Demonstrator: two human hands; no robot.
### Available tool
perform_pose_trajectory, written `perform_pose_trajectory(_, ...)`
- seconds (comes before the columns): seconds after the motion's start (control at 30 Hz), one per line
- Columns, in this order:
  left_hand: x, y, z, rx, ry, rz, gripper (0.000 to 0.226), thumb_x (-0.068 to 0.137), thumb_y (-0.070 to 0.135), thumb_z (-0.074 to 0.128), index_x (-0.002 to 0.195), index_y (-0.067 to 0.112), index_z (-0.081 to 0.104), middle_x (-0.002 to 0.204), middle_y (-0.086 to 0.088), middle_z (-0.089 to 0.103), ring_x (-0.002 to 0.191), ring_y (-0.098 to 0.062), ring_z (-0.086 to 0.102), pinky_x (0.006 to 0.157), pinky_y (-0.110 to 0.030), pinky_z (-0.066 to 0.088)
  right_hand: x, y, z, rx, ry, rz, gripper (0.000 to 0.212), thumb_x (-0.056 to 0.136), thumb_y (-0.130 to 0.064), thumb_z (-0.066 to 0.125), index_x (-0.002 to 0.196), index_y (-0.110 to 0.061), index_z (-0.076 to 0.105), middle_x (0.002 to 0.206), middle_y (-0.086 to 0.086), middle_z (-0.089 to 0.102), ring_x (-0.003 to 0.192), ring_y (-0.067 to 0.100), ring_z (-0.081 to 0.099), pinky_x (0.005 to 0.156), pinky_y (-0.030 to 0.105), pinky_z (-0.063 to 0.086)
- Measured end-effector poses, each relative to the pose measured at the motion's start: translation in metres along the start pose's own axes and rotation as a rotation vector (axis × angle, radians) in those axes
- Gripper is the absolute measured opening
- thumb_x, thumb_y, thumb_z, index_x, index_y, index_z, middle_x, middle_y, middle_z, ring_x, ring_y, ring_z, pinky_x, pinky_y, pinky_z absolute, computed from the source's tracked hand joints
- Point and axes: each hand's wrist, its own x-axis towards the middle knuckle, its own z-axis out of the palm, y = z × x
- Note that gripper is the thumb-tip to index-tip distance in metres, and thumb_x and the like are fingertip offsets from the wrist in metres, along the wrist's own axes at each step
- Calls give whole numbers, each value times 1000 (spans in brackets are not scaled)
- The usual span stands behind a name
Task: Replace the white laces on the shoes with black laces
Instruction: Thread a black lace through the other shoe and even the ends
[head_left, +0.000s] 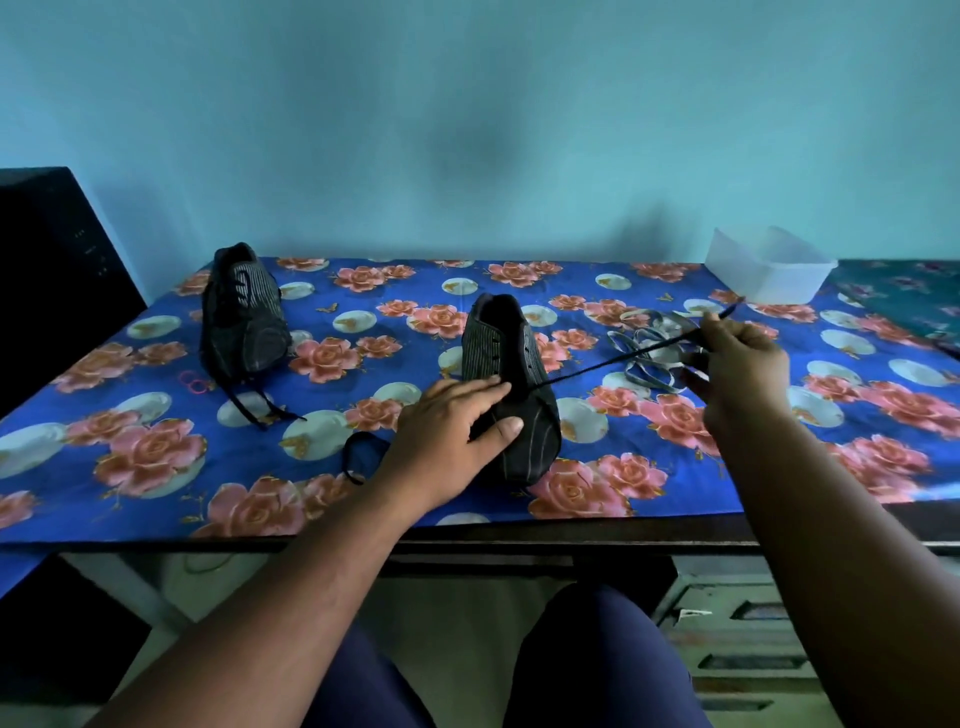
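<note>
On the flowery surface (156, 467), the left hand (447, 431) lies flat on the near shoe (511, 384), steadying it, while the right hand (737, 364) pinches the black lace (613, 361), pulling it tight. White laces (649, 343) lie just right.

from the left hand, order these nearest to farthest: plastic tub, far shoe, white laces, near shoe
In the head view, from the left hand:
1. Near shoe, under the fingers, at table centre.
2. White laces, heaped to its right, by the right hand.
3. Far shoe, back left.
4. Plastic tub, back right corner.
Items 2 and 3 are close to call.
</note>
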Motion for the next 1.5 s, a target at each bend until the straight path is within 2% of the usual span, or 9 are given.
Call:
perform_pose_trajectory(0.1, -1, 2, 0, -11, 2, -17, 68, 90, 67, 42, 147, 32, 52, 152, 15, 49, 137, -12, 39, 110, -43, 38, 6, 14, -7, -318, -42, -40, 18, 98, -29, 65, 96, -12, 68, 92, 8, 71, 68, 21, 61, 62, 38, 57)
perform_pose_trajectory(0.27, -1, 2, 1, -27, 6, -33, 74, 87, 73, 38, 146, 32, 53, 151, 15, 50, 136, -12, 40, 110, -45, 39, -29, 37, 18, -904, -326, -376, 73, 90, -46, 72, 151, -20, 41, 130, 8, 54, 115, 26, 54, 97, 44, 48)
perform_pose_trajectory(0.4, -1, 4, 1, -23, 12, -45, 70, 88, 70, 42, 145, 31, 55, 150, 14, 51, 135, -14, 42, 108, -49, 40, -57, 43, 42, -1020, -605, -623, 39, 98, -47, 60, 132, -30, 64, 110, -4, 64, 99, 18, 58, 81, 35, 47)
perform_pose_trajectory(0.57, -3, 4, -1, -31, -3, -59, 81, 82, 79, 33, 145, 33, 54, 152, 15, 50, 137, -14, 42, 107, -52, 40, -58, 35, 47, -946, -644, -641, 7, 98, -32, 65, 96, -27, 69, 83, -11, 66, 73, 4, 56, 62, 28, 40)
perform_pose_trajectory(0.67, -3, 4, 0, -35, -15, -57, 70, 89, 72, 44, 147, 33, 52, 153, 15, 48, 137, -15, 40, 109, -51, 39, -48, 22, 38, -809, -582, -540, 10, 100, -25, 63, 91, -21, 65, 75, -9, 63, 62, 2, 54, 57, 19, 40)
perform_pose_trajectory(0.93, -4, 4, -3, -53, -37, -46, 58, 99, 56, 54, 150, 30, 48, 156, 14, 44, 141, -14, 36, 114, -44, 35, -24, 14, 13, -834, -110, -422, 16, 103, -30, 54, 101, -16, 61, 89, 3, 65, 82, 26, 56, 57, 32, 32)
perform_pose_trajectory(1.07, -8, -9, -23, -152, -72, -70, 54, 102, 46, 54, 152, 29, 46, 159, 6, 42, 139, -17, 47, 113, -43, 42, -53, 25, 17, -945, -342, -357, 32, 98, -50, 58, 107, -19, 54, 79, -7, 59, 78, 19, 57, 67, 35, 45)
perform_pose_trajectory(1.2, -26, -47, -47, -8, 52, -263, 37, 101, 33, 60, 138, 26, 60, 133, 0, 63, 117, -20, 61, 97, -42, 51, -80, 40, 19, -1185, -578, -389, 48, 97, -63, 49, 78, -21, 62, 72, -2, 62, 71, 19, 60, 62, 36, 47)
perform_pose_trajectory(1.5, -70, -71, -60, 207, 40, -244, 23, 89, 47, 72, 109, 36, 73, 103, 10, 63, 105, -19, 60, 87, -41, 50, -107, 31, 17, -892, -594, -236, 29, 96, -33, 68, 79, -10, 73, 66, 5, 66, 49, 5, 52, 57, 28, 42)
